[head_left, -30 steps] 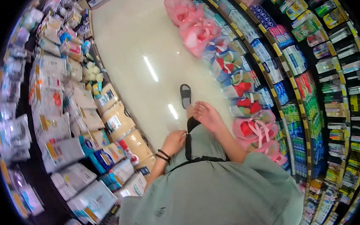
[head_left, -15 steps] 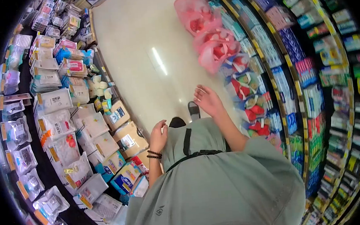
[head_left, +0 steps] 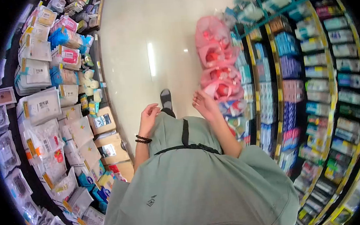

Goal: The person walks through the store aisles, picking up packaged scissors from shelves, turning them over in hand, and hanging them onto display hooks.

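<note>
My left hand (head_left: 149, 117), with a dark beaded bracelet (head_left: 143, 139) at its wrist, hangs in the air beside the green-grey garment (head_left: 192, 186) I wear. Its fingers are loosely curled and hold nothing. On the other side, my right hand (head_left: 206, 106) is raised in front of my body, fingers slightly bent and nothing in them. Nearest to it, but apart as far as I can tell, are pink bags (head_left: 213, 54) with red and white things inside. One foot in a dark sandal (head_left: 166, 97) shows ahead on the floor.
A pale shiny floor (head_left: 132, 41) runs between two shelves. To the left are packaged goods (head_left: 41, 106), wooden boards (head_left: 110, 149) and white toy-like shapes (head_left: 89, 80). Boxed goods (head_left: 290, 66) fill the right shelves, and a teal rack (head_left: 281, 11) stands further ahead.
I have moved forward along the aisle, and the view has turned somewhat. A different foot is now ahead. My left hand has risen and my right hand has come slightly lower, both still without anything.
</note>
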Motion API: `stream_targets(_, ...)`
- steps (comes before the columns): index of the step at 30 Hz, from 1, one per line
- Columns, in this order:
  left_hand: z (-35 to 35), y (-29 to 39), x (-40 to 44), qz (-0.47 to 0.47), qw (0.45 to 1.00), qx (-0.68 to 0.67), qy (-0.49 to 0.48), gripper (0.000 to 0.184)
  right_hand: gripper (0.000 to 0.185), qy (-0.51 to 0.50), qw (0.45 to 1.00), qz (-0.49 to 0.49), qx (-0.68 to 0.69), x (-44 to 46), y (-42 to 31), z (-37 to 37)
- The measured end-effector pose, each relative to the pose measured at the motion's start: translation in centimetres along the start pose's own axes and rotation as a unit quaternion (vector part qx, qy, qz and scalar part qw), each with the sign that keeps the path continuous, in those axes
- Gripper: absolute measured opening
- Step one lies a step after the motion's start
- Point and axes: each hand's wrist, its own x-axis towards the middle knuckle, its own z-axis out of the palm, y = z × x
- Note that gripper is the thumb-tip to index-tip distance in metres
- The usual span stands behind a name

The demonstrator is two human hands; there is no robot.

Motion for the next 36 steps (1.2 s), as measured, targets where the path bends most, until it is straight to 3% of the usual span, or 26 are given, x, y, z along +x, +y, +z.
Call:
stream_targets(2,-0.7,2.9,5.3,0.021,0.999,-0.006,0.048,0.027,0.013,-0.007,0.996,-0.040,-0.075,3.5,-3.5,3.7)
stream_targets(5,-1.4,8.2,12.0,0.148,0.963,0.214,0.075,0.027,0.013,-0.013,0.989,-0.074,-0.126,6.5,-7.1,7.7)
stream_targets(12,-1.3,20.5,21.8,0.236,0.943,0.222,0.072,0.025,0.013,-0.001,0.991,-0.083,-0.108,15.1,-13.8,14.4)
stream_targets(20,0.4,25.5,34.3,0.194,0.936,0.291,-0.047,0.026,0.008,-0.017,0.998,-0.038,-0.042,32.1,-23.3,20.7)
stream_targets(24,1.2,34.0,43.0,0.119,0.933,0.307,-0.142,0.030,0.007,-0.014,0.998,-0.018,0.050,43.4,-31.1,25.0)
stream_targets(27,1.1,39.9,49.9,0.218,0.901,0.371,-0.062,0.031,0.008,-0.054,0.997,-0.049,0.019,49.3,-37.4,29.7)
stream_targets(32,2.0,49.1,59.4,0.198,0.943,0.268,0.007,0.028,0.009,-0.082,0.993,-0.087,-0.015,53.6,-46.8,36.7)
stream_targets(36,3.1,53.0,66.6,0.194,0.941,0.273,-0.055,0.027,0.009,-0.070,0.994,-0.077,0.020,58.0,-50.7,37.4)
